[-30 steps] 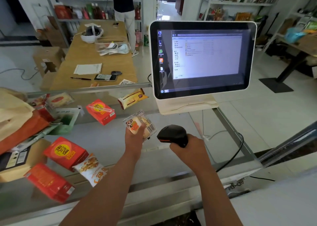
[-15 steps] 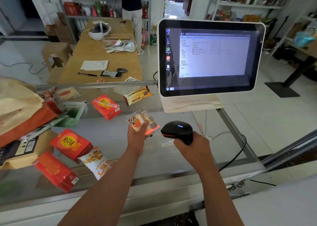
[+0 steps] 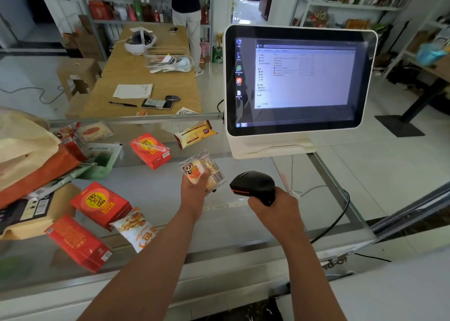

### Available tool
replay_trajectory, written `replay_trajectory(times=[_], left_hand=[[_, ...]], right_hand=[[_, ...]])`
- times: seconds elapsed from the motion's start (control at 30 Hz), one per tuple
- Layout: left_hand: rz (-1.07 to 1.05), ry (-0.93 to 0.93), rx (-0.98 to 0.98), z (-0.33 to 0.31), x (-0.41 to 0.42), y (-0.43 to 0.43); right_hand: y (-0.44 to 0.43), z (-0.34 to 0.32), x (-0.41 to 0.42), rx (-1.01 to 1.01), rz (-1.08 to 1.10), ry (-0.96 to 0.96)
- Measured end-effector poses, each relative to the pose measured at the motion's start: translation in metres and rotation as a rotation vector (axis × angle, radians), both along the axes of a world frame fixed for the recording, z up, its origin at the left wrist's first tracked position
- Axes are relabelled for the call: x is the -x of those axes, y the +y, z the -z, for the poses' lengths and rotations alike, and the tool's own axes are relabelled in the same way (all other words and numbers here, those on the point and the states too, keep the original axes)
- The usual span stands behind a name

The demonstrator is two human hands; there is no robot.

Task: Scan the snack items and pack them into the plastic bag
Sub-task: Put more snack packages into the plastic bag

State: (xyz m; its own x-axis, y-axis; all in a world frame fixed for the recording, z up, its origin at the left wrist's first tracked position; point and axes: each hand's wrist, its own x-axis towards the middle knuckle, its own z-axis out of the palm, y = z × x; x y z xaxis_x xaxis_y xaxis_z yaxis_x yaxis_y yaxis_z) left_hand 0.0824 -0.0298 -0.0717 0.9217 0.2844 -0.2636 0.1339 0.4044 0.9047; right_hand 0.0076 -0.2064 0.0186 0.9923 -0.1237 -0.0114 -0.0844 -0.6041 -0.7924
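My left hand [image 3: 193, 189] grips a small clear snack packet [image 3: 203, 169] with a panda print, its barcode turned toward the scanner. My right hand [image 3: 274, 207] holds the black handheld scanner [image 3: 253, 183] just right of the packet, its nose pointing at the barcode. On the glass counter [image 3: 243, 223] lie red boxes [image 3: 102, 203] [image 3: 78, 241] [image 3: 151, 150], a white snack bag [image 3: 137, 228] and a yellow packet [image 3: 194, 134]. The pale plastic bag [image 3: 22, 147] sits at the far left with an orange bag under it.
A white touchscreen terminal [image 3: 299, 82] stands at the back right of the counter. The scanner's black cable [image 3: 338, 218] runs off to the right. A green packet [image 3: 102, 160] and a brown box [image 3: 31, 213] lie at left. A person stands by shelves beyond a wooden table.
The scanner's red light played on the packet's barcode half a second ago and is off now. Both hands have stayed close together over the counter.
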Motion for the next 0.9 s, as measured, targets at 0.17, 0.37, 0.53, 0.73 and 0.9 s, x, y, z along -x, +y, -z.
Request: replay_trajectory(times=[0.17,0.37,0.53,0.73,0.9], left_hand=[[-0.001,0.009,-0.009,-0.002,0.001,-0.001],[-0.006,0.015,0.003,0.000,0.002,0.000],[0.011,0.014,0.022,0.001,0.002,0.002],[0.047,0.052,0.066,0.001,0.004,0.006],[0.117,0.100,0.073,-0.008,0.016,0.011]], right_hand=[[0.003,0.007,-0.003,-0.014,0.006,0.004],[0.007,0.026,-0.008,0.047,-0.073,0.061],[0.011,0.048,-0.011,0.156,-0.090,0.065],[0.019,0.067,-0.009,0.188,-0.056,0.085],[0.040,0.059,-0.013,0.362,-0.017,-0.161]])
